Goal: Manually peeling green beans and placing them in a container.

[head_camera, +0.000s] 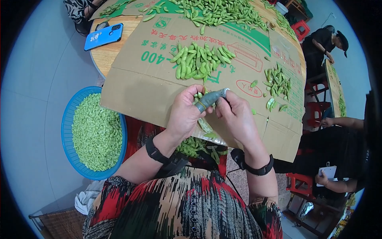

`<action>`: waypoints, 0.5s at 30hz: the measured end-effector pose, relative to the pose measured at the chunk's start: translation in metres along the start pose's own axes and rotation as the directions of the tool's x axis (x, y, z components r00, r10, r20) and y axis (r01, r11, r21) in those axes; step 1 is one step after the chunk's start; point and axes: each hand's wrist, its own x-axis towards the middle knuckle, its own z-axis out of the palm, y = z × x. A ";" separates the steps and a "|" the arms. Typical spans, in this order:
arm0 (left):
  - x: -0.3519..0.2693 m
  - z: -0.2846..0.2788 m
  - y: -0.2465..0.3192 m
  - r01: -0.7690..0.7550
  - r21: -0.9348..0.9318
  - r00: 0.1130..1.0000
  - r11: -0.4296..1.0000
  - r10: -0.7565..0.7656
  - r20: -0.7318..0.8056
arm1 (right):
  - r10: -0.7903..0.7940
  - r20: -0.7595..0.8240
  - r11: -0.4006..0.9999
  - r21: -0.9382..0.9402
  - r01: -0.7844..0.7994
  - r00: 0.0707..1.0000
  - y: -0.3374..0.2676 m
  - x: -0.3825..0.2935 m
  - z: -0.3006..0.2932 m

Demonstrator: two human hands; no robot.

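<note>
My left hand [185, 111] pinches a green soybean pod [205, 87] by its stem end, with pale beans showing between the fingers. Curled up close beside it is my right hand [237, 115], its fingertips partly hidden. Between both hands lies a grey-green finger cover [212, 99] with a yellow band; whose finger fills it is unclear. Below them a split pod [205, 125] hangs near the cardboard's front edge. Ahead, a small heap of whole pods [198, 61] rests on the flattened cardboard [131, 83]. Several opened pods [277, 80] are scattered at the right.
Left of the table stands a blue plastic basin [124, 131] full of shelled beans. A blue phone [104, 36] lies at the table's left edge. A larger pod pile [220, 13] covers the back. More pods [191, 146] sit at my lap. A person holds a clipboard [326, 174] at right.
</note>
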 end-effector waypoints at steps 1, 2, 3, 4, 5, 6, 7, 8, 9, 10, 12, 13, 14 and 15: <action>0.000 -0.001 0.000 0.017 -0.044 1.000 0.999 -0.017 -0.004 | -0.001 0.001 1.000 -0.003 0.001 1.000 -0.002 0.005 -0.001; 0.000 0.000 0.002 0.013 -0.047 1.000 0.999 -0.014 -0.004 | 0.097 0.042 0.985 0.140 -0.102 0.994 -0.005 0.010 -0.002; 0.000 0.002 0.005 0.017 -0.077 0.999 0.997 -0.020 -0.036 | 0.189 0.094 0.939 0.274 -0.208 0.978 -0.007 0.013 -0.003; 0.001 0.003 0.007 0.019 -0.108 0.997 0.994 -0.027 -0.067 | 0.118 0.040 0.960 0.250 -0.124 0.992 -0.006 0.015 0.004; 0.001 0.004 0.009 0.016 -0.112 0.997 0.994 -0.024 -0.068 | -0.016 -0.001 0.999 0.037 0.016 1.000 -0.010 0.016 0.008; 0.000 0.003 0.012 0.003 -0.199 0.995 0.980 -0.022 -0.095 | -0.158 -0.007 0.972 -0.178 0.155 0.987 -0.016 0.017 0.011; -0.001 0.001 0.014 -0.013 -0.284 0.992 0.959 -0.022 -0.122 | -0.171 0.062 0.967 -0.181 0.180 0.983 -0.022 0.023 0.011; -0.002 -0.004 0.014 -0.021 -0.268 0.989 0.963 -0.020 -0.149 | -0.134 0.130 0.973 -0.171 0.155 0.982 -0.028 0.031 0.007; -0.002 -0.008 0.015 -0.025 -0.274 0.989 0.961 -0.017 -0.149 | -0.092 0.192 0.977 -0.170 0.125 0.977 -0.031 0.042 0.001; -0.002 -0.010 0.017 -0.047 -0.259 0.989 0.965 0.008 -0.150 | -0.068 0.146 0.979 -0.179 0.094 0.987 -0.030 0.056 -0.001; -0.001 -0.007 0.021 -0.069 -0.191 0.975 0.979 0.026 -0.221 | -0.122 0.077 0.912 -0.384 0.143 0.990 -0.028 0.079 0.003; -0.002 -0.006 0.021 -0.071 -0.198 0.976 0.978 0.027 -0.217 | -0.189 0.014 0.804 -0.572 0.163 0.982 -0.026 0.087 0.005; -0.003 -0.005 0.021 -0.049 -0.174 0.983 0.984 0.016 -0.185 | -0.249 0.011 0.734 -0.650 0.196 0.969 -0.023 0.093 0.008; -0.004 -0.006 0.021 -0.031 -0.146 0.987 0.989 0.007 -0.160 | -0.252 0.016 0.729 -0.654 0.201 0.968 -0.017 0.098 0.011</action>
